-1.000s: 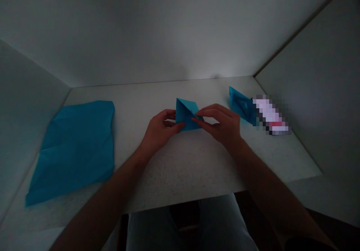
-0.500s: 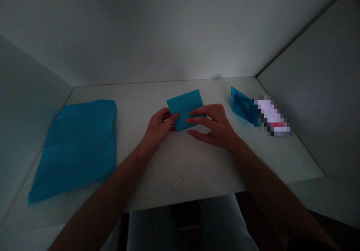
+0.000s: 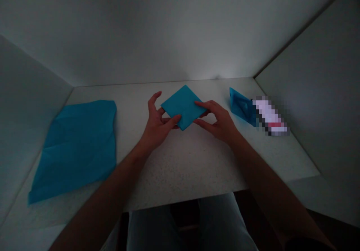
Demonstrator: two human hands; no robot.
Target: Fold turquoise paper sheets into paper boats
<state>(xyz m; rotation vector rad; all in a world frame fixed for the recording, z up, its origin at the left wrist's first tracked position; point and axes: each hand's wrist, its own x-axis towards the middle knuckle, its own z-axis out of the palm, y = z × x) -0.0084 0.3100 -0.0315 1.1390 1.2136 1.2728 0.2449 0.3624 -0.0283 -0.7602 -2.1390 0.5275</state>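
Note:
A small folded blue paper (image 3: 184,105) is held above the middle of the white table, turned like a diamond with one corner towards me. My left hand (image 3: 159,125) grips its lower left edge, thumb on top and some fingers underneath, while the index finger sticks up off the paper. At the right corner, my right hand (image 3: 218,120) pinches the paper between fingers on top and others partly hidden below. To the right stands a folded blue paper boat (image 3: 242,106), apart from both hands.
A large creased blue sheet (image 3: 75,150) lies flat on the left of the white table (image 3: 180,176). Right of the boat is a blurred-out phone-like object (image 3: 270,114). White walls (image 3: 168,30) enclose the table at the back and sides.
The folded paper has turned from a nearly level square to a diamond. My left index finger has lifted off, and my right hand has closed on the right corner.

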